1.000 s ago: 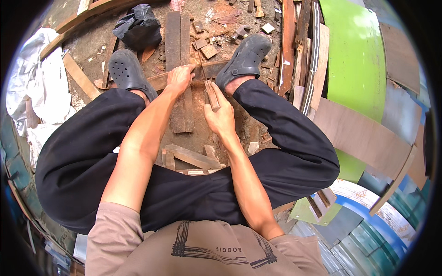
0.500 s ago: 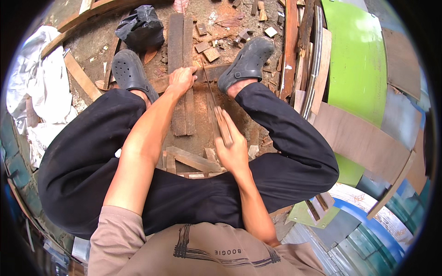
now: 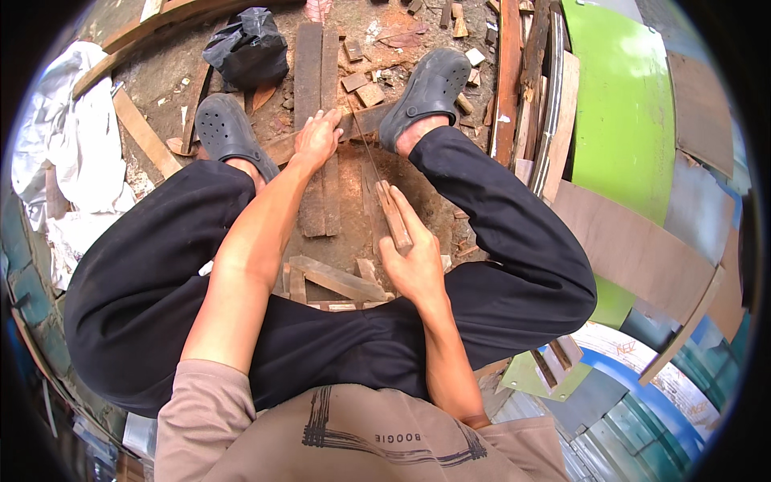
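The right hand (image 3: 416,261) is wrapped around the handle of a saw (image 3: 393,218) whose far end meets a wood strip (image 3: 369,123) between two dark shoes (image 3: 428,87); the left hand (image 3: 318,138) rests on that strip, its grip unclear

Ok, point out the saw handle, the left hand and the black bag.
Saw handle (image 3: 393,217): head view, middle of the grip.
Left hand (image 3: 318,139): head view, back of the hand.
Black bag (image 3: 247,53): head view, crumpled side.

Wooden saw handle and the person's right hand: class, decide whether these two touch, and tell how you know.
Touching. The head view shows the right hand closed about the wooden saw handle, fingers lying along its side.
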`<act>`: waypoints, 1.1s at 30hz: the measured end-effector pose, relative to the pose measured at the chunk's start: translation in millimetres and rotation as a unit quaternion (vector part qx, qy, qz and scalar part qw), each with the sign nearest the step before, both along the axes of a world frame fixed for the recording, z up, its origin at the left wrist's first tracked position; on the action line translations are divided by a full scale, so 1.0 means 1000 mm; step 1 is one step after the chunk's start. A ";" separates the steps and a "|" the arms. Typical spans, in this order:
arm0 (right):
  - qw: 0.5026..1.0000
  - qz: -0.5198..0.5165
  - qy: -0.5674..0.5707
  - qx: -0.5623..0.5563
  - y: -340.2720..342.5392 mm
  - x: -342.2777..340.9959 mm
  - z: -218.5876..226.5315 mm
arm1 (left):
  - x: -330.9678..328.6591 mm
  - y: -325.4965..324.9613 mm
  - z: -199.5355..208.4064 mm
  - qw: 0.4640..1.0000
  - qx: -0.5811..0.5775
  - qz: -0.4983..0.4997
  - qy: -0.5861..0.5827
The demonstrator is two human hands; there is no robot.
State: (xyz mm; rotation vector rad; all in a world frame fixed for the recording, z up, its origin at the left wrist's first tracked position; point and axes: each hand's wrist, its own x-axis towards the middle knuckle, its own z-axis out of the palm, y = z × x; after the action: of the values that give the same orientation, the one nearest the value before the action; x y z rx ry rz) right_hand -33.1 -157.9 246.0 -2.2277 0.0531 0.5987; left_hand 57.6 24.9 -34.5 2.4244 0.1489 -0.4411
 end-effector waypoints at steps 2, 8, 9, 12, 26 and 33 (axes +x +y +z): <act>1.000 -0.005 -0.001 -0.019 -0.002 -0.003 0.020 | 0.003 0.002 0.002 1.000 0.002 -0.011 -0.009; 0.999 -0.016 -0.024 -0.018 -0.008 -0.015 0.023 | -0.007 -0.014 -0.005 1.000 -0.001 0.029 -0.008; 1.000 -0.016 -0.018 -0.018 -0.004 -0.016 0.028 | -0.009 -0.016 -0.005 0.999 -0.003 0.033 -0.017; 1.000 -0.004 -0.023 -0.011 0.004 -0.030 0.048 | -0.011 -0.017 -0.010 0.999 0.008 0.028 -0.016; 0.993 -0.103 -0.051 0.026 -0.062 -0.063 0.082 | -0.021 -0.032 0.019 0.957 0.059 -0.226 -0.175; 0.995 -0.034 -0.075 0.047 -0.043 -0.061 0.061 | -0.049 -0.006 0.021 0.983 0.100 -0.078 -0.136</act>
State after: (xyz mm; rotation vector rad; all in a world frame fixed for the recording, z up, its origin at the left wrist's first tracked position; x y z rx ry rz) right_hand -93.9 -200.9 307.4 -2.1635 0.0230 0.3875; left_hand 9.0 18.8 -13.7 2.6773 -0.1213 -0.1634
